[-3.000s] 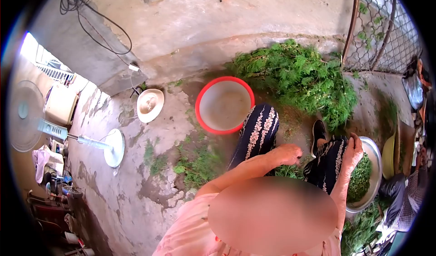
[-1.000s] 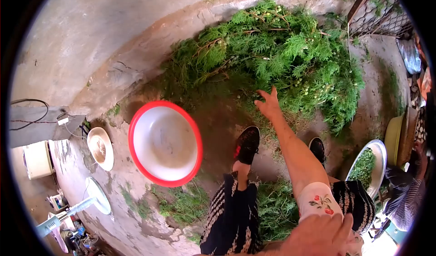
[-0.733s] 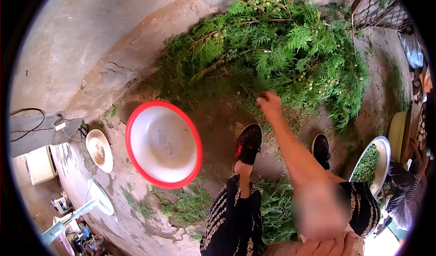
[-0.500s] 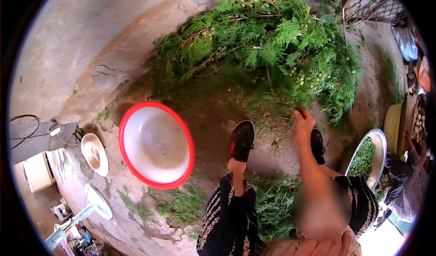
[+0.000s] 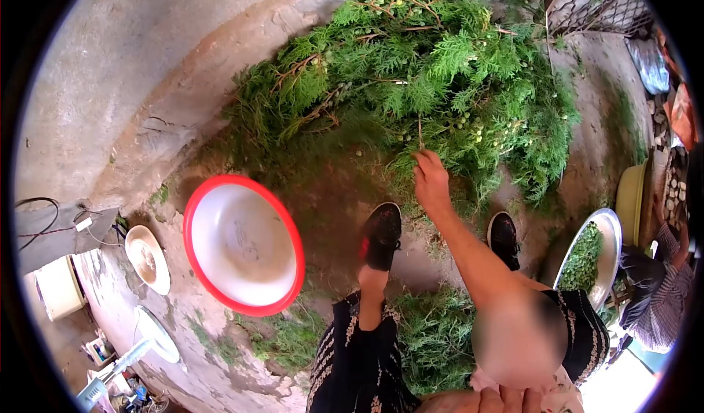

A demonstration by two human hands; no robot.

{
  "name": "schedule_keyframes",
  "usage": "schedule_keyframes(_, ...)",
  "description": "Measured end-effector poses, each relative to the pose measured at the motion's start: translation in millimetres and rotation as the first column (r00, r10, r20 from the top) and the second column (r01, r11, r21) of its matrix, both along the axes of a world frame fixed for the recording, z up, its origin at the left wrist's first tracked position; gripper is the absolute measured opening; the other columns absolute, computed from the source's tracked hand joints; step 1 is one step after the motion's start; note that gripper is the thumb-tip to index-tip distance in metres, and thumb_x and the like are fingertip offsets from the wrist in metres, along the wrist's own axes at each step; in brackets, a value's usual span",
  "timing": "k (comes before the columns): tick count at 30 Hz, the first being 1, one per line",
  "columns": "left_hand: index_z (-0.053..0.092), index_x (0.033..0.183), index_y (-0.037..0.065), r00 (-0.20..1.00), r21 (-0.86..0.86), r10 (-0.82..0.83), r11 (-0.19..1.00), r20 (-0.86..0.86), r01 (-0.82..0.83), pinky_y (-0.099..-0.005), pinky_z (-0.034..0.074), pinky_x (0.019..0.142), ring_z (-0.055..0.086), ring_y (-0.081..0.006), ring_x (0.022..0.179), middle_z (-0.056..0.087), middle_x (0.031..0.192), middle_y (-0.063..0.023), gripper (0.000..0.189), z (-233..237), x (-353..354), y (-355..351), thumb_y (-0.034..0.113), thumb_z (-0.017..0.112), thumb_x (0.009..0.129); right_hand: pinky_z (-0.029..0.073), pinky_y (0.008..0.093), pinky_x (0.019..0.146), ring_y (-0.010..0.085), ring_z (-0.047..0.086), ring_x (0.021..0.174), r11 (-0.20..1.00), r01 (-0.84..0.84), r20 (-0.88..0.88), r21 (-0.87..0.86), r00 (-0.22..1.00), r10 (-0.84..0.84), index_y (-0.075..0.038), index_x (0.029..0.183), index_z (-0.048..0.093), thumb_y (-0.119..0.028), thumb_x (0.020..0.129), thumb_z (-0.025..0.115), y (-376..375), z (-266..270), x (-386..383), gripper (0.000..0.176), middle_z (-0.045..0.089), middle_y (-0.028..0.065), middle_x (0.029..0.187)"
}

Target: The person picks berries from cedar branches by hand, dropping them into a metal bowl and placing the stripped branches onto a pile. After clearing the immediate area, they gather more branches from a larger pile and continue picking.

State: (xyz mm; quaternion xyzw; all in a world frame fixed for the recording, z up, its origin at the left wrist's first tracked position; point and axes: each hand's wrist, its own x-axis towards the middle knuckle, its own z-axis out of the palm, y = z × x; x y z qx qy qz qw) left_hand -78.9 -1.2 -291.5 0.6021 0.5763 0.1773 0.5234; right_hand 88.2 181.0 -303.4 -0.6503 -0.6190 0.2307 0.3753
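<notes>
My right hand reaches forward to the front edge of a big heap of green leafy branches. Its fingers are closed on a thin stem that points up into the heap. At the bottom edge of the view, the fingers of my left hand lie flat over light cloth, partly cut off by the frame. No object shows in them. A large white basin with a red rim stands on the ground to the left of my feet.
More cut greenery lies behind my shoes. At the right are a metal bowl of chopped leaves, a yellow-green tub and another person. A shallow dish and a fan stand at the left.
My right hand has moved left and slightly up, to the front of the heap. The view has shifted a little. My left hand stays at the bottom edge.
</notes>
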Motion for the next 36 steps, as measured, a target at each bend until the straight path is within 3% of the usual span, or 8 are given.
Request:
schedule_keyframes(6, 0.047, 0.107, 0.002, 1.0, -0.053, 0.026, 0.998, 0.016, -0.025, -0.0354, 0.042, 0.072, 0.053, -0.0231, 0.085, 0.055, 0.094, -0.0108, 0.031, -30, -10, -20, 0.012, 0.046, 0.077, 0.043, 0.0397, 0.088, 0.0369, 0.047, 0.11, 0.909, -0.108, 0.189, -0.403, 0.962, 0.198, -0.007, 0.123, 0.042, -0.01, 0.08, 0.058, 64, -31, -6, 0.046, 0.029, 0.0199, 0.136)
schedule_keyframes(8, 0.047, 0.108, 0.002, 0.999, -0.067, 0.028, 0.997, 0.021, -0.026, -0.0354, 0.042, 0.072, 0.053, -0.0232, 0.086, 0.054, 0.095, -0.0109, 0.032, -35, -13, -24, 0.012, 0.046, 0.078, 0.043, 0.0421, 0.088, 0.0384, 0.046, 0.11, 0.785, -0.129, 0.199, -0.605, 0.931, 0.307, -0.01, 0.126, 0.039, -0.017, 0.082, 0.06, 74, -23, -10, 0.05, 0.026, 0.0187, 0.137)
schedule_keyframes(15, 0.045, 0.11, 0.002, 0.999, -0.093, 0.033, 0.995, 0.028, -0.03, -0.0354, 0.043, 0.074, 0.052, -0.0235, 0.087, 0.054, 0.097, -0.0113, 0.032, -51, -18, -33, 0.012, 0.045, 0.079, 0.045, 0.0438, 0.079, 0.0401, 0.049, 0.098, 0.869, -0.089, 0.303, -0.486, 0.916, 0.263, -0.004, 0.106, 0.052, -0.014, 0.074, 0.066, 46, -46, -11, 0.036, 0.042, 0.0196, 0.111)
schedule_keyframes(18, 0.045, 0.11, 0.002, 0.999, -0.089, 0.038, 0.995, 0.031, -0.035, -0.0353, 0.043, 0.074, 0.052, -0.0236, 0.088, 0.054, 0.097, -0.0114, 0.032, -56, -18, -34, 0.012, 0.045, 0.08, 0.046, 0.0427, 0.075, 0.0382, 0.052, 0.091, 0.952, -0.126, 0.221, -0.278, 0.956, 0.191, -0.003, 0.098, 0.055, -0.007, 0.068, 0.065, 8, -51, 13, 0.031, 0.048, 0.0185, 0.101)
schedule_keyframes(28, 0.043, 0.113, 0.002, 0.999, -0.062, 0.038, 0.997, 0.035, -0.035, -0.0353, 0.043, 0.077, 0.052, -0.024, 0.09, 0.053, 0.1, -0.0119, 0.032, -65, -17, -36, 0.011, 0.044, 0.082, 0.047, 0.0342, 0.067, 0.0275, 0.057, 0.078, 0.946, 0.136, 0.052, -0.294, 0.991, -0.127, 0.002, 0.092, 0.061, -0.004, 0.071, 0.062, -139, -45, 71, 0.022, 0.057, 0.0146, 0.098)
schedule_keyframes(33, 0.042, 0.115, 0.002, 0.998, -0.058, 0.049, 0.997, 0.045, -0.046, -0.0353, 0.043, 0.078, 0.052, -0.0242, 0.091, 0.053, 0.101, -0.0122, 0.033, -63, -14, -38, 0.011, 0.043, 0.083, 0.046, 0.0233, 0.054, 0.012, 0.055, 0.066, 0.903, 0.258, -0.204, -0.343, 0.918, -0.339, 0.007, 0.093, 0.06, -0.001, 0.078, 0.059, -141, -35, 73, 0.016, 0.056, 0.0091, 0.1)
schedule_keyframes(34, 0.042, 0.115, 0.002, 0.998, -0.059, 0.052, 0.997, 0.046, -0.049, -0.0353, 0.043, 0.078, 0.052, -0.0242, 0.091, 0.053, 0.101, -0.0123, 0.033, -65, -15, -38, 0.011, 0.043, 0.083, 0.045, 0.0239, 0.052, 0.0124, 0.055, 0.063, 0.877, 0.306, -0.37, -0.37, 0.817, -0.441, 0.006, 0.092, 0.06, -0.002, 0.077, 0.062, -129, -16, 67, 0.018, 0.056, 0.0085, 0.097)
schedule_keyframes(36, 0.041, 0.115, 0.003, 0.998, -0.062, 0.052, 0.997, 0.045, -0.05, -0.0352, 0.043, 0.078, 0.052, -0.0243, 0.091, 0.053, 0.102, -0.0124, 0.033, -69, -18, -39, 0.011, 0.043, 0.084, 0.045, 0.0236, 0.051, 0.0118, 0.055, 0.064, 0.771, 0.331, -0.382, -0.544, 0.72, -0.579, 0.007, 0.092, 0.06, -0.004, 0.076, 0.064, -120, -10, 74, 0.019, 0.055, 0.0068, 0.092)
